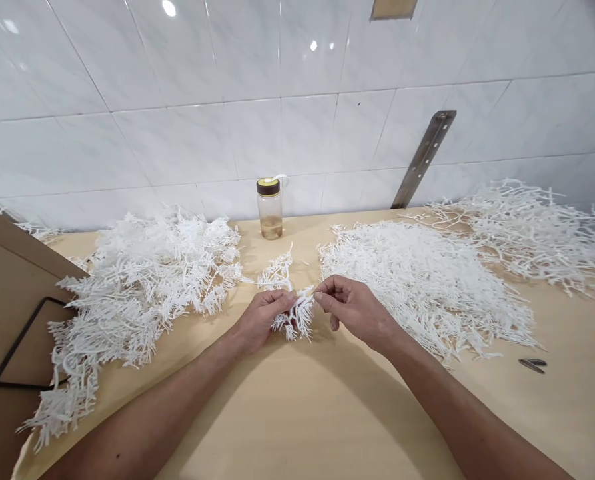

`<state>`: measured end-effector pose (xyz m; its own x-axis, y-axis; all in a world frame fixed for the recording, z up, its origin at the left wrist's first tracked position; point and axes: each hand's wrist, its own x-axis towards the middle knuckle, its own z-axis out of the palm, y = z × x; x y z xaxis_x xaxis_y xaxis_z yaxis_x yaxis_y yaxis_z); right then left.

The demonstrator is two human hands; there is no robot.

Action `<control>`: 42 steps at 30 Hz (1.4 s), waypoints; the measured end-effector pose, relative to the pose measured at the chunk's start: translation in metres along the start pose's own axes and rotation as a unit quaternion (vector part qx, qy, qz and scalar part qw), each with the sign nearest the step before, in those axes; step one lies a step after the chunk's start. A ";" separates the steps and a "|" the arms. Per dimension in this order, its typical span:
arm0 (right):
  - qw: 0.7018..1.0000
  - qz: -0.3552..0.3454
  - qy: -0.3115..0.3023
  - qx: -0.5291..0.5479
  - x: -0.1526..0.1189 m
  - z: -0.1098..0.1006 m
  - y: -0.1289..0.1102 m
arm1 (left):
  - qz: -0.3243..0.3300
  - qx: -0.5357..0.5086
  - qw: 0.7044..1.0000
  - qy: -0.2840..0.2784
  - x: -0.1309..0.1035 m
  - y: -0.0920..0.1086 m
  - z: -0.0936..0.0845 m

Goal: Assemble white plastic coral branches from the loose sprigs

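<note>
- Sprig (303, 315), white and branched, is over the middle of the desk (297, 420), between left pile (147, 280) and right pile (422, 287).
- Left hand (264, 317) is the nearer one: I see its fingers closed on the sprig.
- From the right hand (360, 310), the sprig lies just to the left; these fingers are narrow, beside its right tip, and I cannot tell if they pinch it.
- Stem seems to run from left to right, slightly toward the far side.
</note>
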<state>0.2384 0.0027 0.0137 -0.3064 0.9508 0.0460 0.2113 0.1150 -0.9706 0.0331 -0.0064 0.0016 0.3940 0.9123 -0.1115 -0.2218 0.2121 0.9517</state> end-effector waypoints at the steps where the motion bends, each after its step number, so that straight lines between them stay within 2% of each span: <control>1: 1.000 0.000 0.002 0.008 0.000 0.000 0.001 | -0.008 0.003 1.000 0.001 0.000 0.001 0.000; 5: 0.999 0.015 -0.005 0.046 0.000 0.002 0.002 | -0.041 -0.003 0.999 -0.001 -0.002 0.003 0.001; 10: 0.998 0.010 -0.024 0.058 0.000 0.006 0.000 | -0.041 -0.036 0.998 -0.022 -0.004 0.005 0.002; 17: 0.997 0.011 -0.044 0.059 0.000 0.004 -0.002 | -0.057 -0.030 0.996 -0.062 -0.005 0.005 0.001; 22: 0.997 0.011 -0.045 0.059 -0.001 0.001 -0.005 | -0.048 0.008 0.997 -0.055 -0.005 0.005 0.000; 28: 0.997 0.005 -0.042 0.066 -0.002 0.003 -0.006 | -0.039 -0.011 0.999 -0.021 -0.005 0.004 0.001; 35: 1.000 0.017 -0.020 0.007 -0.001 0.004 -0.007 | -0.027 0.043 0.998 -0.023 -0.005 0.004 0.004; 42: 1.000 0.009 -0.016 0.005 -0.001 0.004 -0.007 | -0.035 -0.021 0.999 -0.011 -0.006 0.005 0.004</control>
<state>0.2331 -0.0001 0.0193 -0.3326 0.9428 0.0209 0.2087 0.0952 -0.9733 0.0333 -0.0121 0.0079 0.4294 0.8870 -0.1699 -0.2303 0.2894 0.9291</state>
